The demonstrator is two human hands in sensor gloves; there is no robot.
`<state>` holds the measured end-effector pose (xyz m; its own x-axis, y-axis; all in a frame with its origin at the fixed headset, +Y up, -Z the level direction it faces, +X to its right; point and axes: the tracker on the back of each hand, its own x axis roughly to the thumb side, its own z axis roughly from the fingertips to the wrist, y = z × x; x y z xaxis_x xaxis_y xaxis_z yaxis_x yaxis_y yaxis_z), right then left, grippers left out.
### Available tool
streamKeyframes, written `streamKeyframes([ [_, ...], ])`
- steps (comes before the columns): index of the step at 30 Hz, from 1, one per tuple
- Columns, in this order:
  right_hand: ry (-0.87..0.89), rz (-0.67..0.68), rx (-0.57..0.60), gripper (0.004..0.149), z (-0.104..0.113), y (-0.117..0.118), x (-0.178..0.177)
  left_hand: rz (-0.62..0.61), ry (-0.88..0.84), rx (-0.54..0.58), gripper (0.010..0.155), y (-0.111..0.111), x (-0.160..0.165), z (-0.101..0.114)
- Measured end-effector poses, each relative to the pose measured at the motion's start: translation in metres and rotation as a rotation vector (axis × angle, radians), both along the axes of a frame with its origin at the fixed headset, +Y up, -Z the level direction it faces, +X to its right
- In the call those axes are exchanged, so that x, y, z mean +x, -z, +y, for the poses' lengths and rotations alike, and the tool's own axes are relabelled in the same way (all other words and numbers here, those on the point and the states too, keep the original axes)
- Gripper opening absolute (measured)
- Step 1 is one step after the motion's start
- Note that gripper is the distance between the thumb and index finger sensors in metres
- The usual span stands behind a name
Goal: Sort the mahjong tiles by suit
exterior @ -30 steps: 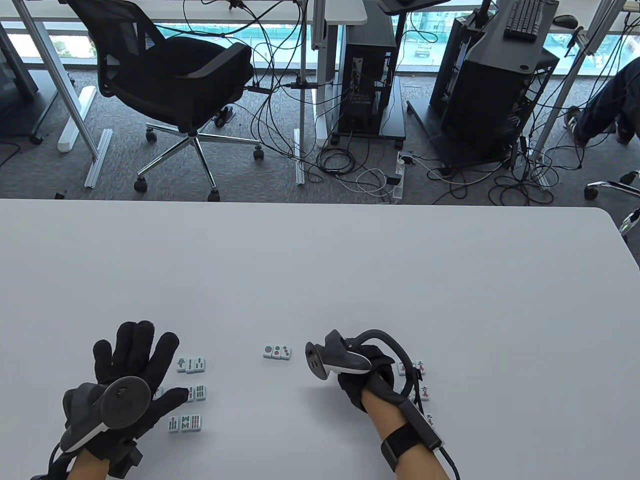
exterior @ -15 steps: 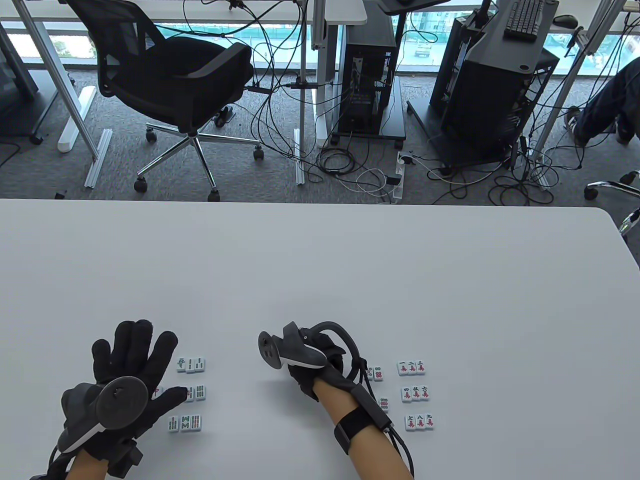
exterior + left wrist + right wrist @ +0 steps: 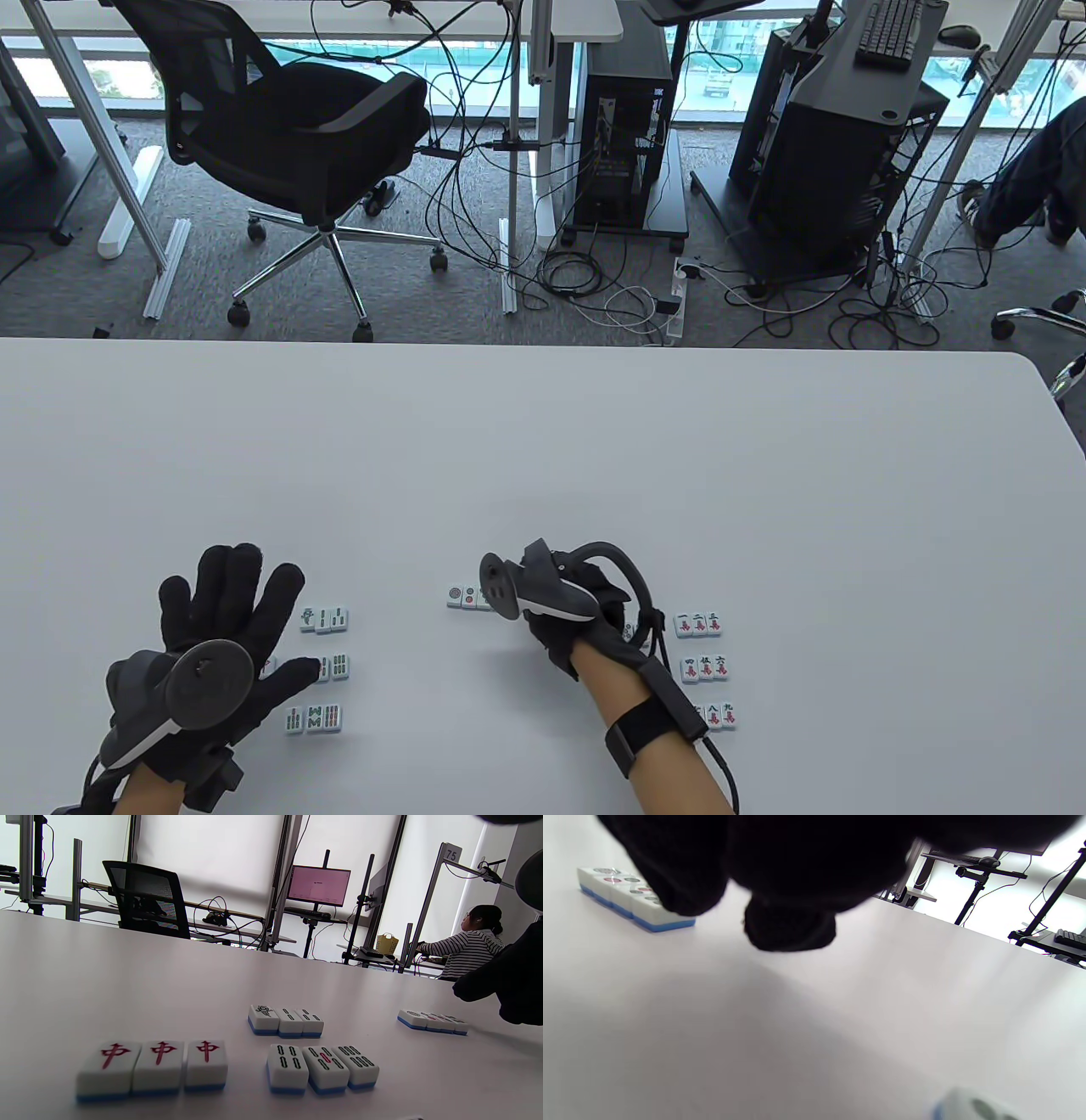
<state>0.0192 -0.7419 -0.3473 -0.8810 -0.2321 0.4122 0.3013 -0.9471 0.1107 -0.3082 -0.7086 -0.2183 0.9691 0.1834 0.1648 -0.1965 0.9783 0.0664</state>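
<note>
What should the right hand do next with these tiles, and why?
Probably fetch the stray circle tile and add it to the circle row: the right hand is beside that row, and the stray lies apart, by the character tiles.

black office chair (image 3: pixel 297 144), computer towers (image 3: pixel 624 127), tangled floor cables (image 3: pixel 594 289), pink monitor (image 3: pixel 318 885).

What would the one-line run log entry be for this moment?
left hand: flat on table, fingers spread | right hand: beside dot tile row, grip unclear | bamboo tiles: three rows | character tiles: three rows
</note>
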Motion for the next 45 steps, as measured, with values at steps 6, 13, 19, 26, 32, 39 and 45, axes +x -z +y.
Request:
streamKeyframes([
  [6,-0.046,-0.1,-0.047,0.061,0.003,-0.005,0.051,0.003,0.003,-0.001,0.09,0.0,0.0,0.0],
  [13,-0.143,-0.103,-0.12,0.062,-0.011,-0.015,0.069,0.005,0.012,-0.012,0.09,0.0,0.001,-0.001],
  [19,-0.133,-0.063,-0.051,0.056,-0.024,-0.014,0.058,0.006,0.013,-0.014,0.09,0.0,0.001,-0.001],
  [26,-0.083,-0.079,-0.113,0.056,-0.014,-0.005,0.031,0.003,0.007,-0.007,0.09,0.001,0.001,-0.001],
  [32,0.091,0.064,0.054,0.057,-0.011,-0.006,-0.013,0.0,0.008,-0.009,0.09,0.0,0.001,-0.001],
  [39,0.081,0.082,0.06,0.056,-0.024,-0.003,-0.037,0.0,-0.006,0.004,0.09,0.0,0.0,0.001],
  [45,0.1,0.067,0.052,0.056,-0.026,-0.002,-0.039,-0.003,-0.009,0.008,0.089,0.0,0.0,0.001],
])
